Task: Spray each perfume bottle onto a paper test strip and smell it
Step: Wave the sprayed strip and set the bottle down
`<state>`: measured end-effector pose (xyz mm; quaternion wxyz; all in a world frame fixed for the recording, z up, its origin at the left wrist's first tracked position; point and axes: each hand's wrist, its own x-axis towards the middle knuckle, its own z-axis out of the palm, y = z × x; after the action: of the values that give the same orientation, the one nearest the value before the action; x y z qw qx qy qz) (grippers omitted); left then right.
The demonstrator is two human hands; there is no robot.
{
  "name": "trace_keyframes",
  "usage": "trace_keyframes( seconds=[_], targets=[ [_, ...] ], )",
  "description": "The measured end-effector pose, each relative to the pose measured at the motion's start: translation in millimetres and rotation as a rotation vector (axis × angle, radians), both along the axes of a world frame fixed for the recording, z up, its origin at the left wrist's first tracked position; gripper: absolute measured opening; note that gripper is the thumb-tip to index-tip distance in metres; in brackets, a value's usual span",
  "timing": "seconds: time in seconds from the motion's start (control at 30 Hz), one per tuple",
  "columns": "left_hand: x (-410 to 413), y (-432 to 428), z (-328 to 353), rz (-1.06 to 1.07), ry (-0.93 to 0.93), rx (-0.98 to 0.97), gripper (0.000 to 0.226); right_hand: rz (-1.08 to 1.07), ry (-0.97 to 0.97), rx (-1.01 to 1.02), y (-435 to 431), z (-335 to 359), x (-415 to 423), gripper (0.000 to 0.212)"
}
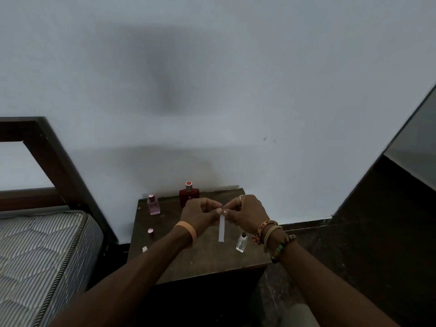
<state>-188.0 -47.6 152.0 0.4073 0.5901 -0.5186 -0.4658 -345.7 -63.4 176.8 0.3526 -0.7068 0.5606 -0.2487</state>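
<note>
A white paper test strip (221, 228) hangs down over the dark wooden bedside table (203, 263). My left hand (200, 215) and my right hand (245, 212) both pinch its top end, fingertips meeting. A pink perfume bottle (153, 205) stands at the table's back left without its cap. A red bottle (188, 194) with a silver cap stands at the back, partly behind my left hand. A small clear bottle (241, 243) with a dark sprayer stands at the right, below my right wrist.
A pink cap (150, 230) and a small white paper scrap (144, 249) lie on the table's left side. A striped mattress (40, 251) in a dark bed frame (54, 161) is at the left. The white wall is right behind the table; dark floor lies to the right.
</note>
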Motion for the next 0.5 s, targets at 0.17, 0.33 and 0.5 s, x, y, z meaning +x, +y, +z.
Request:
trace_keyframes(
  seconds=[0.17, 0.33, 0.5],
  targets=[
    [-4.8, -24.8, -25.3, 0.03, 0.014, 0.034, 0.011, -0.053, 0.016, 0.05, -28.2, -25.6, -0.5, 0.012],
    [-7.3, -55.3, -54.1, 0.05, -0.025, 0.05, 0.012, -0.025, 0.13, 0.079, -61.1, -46.8, 2.4, 0.017],
    [-13.2, -89.4, -79.8, 0.107, 0.052, 0.089, 0.011, 0.031, 0.265, 0.125, -103.3, -66.6, 3.1, 0.016]
  ],
)
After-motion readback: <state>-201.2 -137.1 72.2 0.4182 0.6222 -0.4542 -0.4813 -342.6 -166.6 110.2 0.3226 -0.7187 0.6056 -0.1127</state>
